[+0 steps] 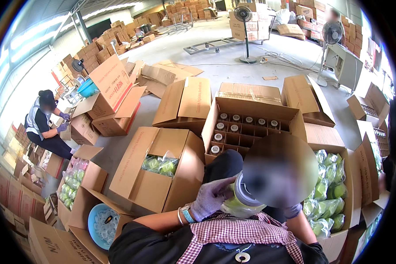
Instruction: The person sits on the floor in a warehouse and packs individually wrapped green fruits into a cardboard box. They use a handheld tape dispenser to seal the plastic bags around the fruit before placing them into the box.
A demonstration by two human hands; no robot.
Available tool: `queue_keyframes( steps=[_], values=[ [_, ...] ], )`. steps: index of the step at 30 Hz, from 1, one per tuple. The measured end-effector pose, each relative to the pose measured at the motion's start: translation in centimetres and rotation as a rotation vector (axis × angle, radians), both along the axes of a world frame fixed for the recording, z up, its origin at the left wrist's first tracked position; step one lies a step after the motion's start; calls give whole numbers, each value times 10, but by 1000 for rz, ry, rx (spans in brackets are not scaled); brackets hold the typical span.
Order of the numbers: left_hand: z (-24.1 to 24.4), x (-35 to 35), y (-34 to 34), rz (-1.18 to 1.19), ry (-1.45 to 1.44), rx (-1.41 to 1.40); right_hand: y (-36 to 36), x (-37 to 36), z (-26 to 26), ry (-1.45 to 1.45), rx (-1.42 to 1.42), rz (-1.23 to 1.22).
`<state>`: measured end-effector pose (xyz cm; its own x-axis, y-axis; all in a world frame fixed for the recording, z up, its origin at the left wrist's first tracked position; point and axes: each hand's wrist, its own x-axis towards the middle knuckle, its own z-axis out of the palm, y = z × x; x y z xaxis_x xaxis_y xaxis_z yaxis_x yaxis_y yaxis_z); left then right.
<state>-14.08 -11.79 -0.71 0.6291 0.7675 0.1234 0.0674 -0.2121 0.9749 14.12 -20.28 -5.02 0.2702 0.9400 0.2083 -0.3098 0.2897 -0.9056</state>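
Observation:
My left hand (211,198), in a purple-grey glove with bare fingertips, grips a light green flask body (242,204) wrapped in clear plastic, its grey rim tilted up. My right hand (293,211) is mostly hidden behind a large blurred round area; only the gloved wrist side shows, so its grip cannot be told. In front stands an open carton (255,105) with cardboard dividers, holding several upright bottles with pale round tops. To the right an open carton (352,188) holds several green items in plastic bags (330,178).
At lower left, a blue basin (95,224) of clear plastic parts sits in a carton. A half-closed carton (135,165) with bagged green items stands left. A co-worker (44,122) handles cartons farther left. Pedestal fans (246,36) and a wheeled metal frame (214,45) stand beyond.

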Motion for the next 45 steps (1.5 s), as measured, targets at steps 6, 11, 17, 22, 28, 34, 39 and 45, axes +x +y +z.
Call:
queue_keyframes(
  steps=[6,11,17,22,28,34,39,45],
  values=[
    [62,-14,7,31,-263,435,-8,13,72,-373,195,6],
    [92,16,5,-312,343,525,1,-45,100,-968,442,25],
    [31,13,31,-55,245,492,0,-90,107,-715,413,-74],
    [-67,-54,71,440,-356,-287,-27,-29,60,-406,-627,452],
    [-140,-76,65,484,-530,-592,-8,-45,-39,166,-797,413],
    [-168,-83,106,334,-574,-441,33,-55,-62,572,-791,438],
    [-165,-72,125,177,-720,-579,24,-53,-33,686,-371,380],
    [-80,-18,117,287,-144,7,-63,21,-2,473,-240,-109]
  ],
)
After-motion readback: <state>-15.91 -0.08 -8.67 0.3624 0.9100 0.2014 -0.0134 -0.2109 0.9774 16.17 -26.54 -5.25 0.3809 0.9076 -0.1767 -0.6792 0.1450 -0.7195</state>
